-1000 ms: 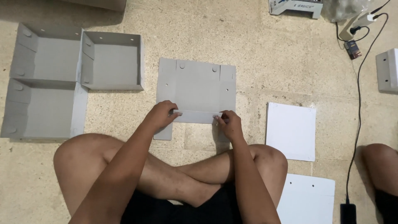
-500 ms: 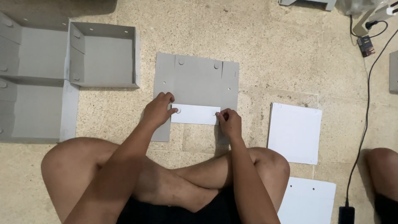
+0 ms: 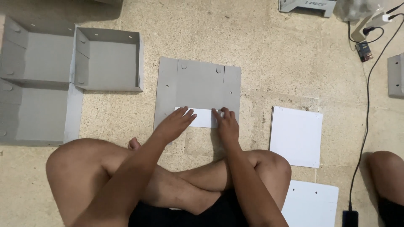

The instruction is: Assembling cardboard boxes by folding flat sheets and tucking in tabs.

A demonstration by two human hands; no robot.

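Pressing flat on a folded white flap [image 3: 203,117] at the near edge of a grey cardboard sheet [image 3: 198,86] on the floor: left hand [image 3: 174,124] and right hand [image 3: 226,124], fingers spread, palms down, gripping nothing. Left of the sheet, a folded grey box [image 3: 107,59], and beyond that more grey open boxes [image 3: 33,84]. Right of the sheet, a white panel [image 3: 296,135], another white panel [image 3: 311,203] nearer, then a black cable [image 3: 367,105]. Crossed legs sit just below the sheet.
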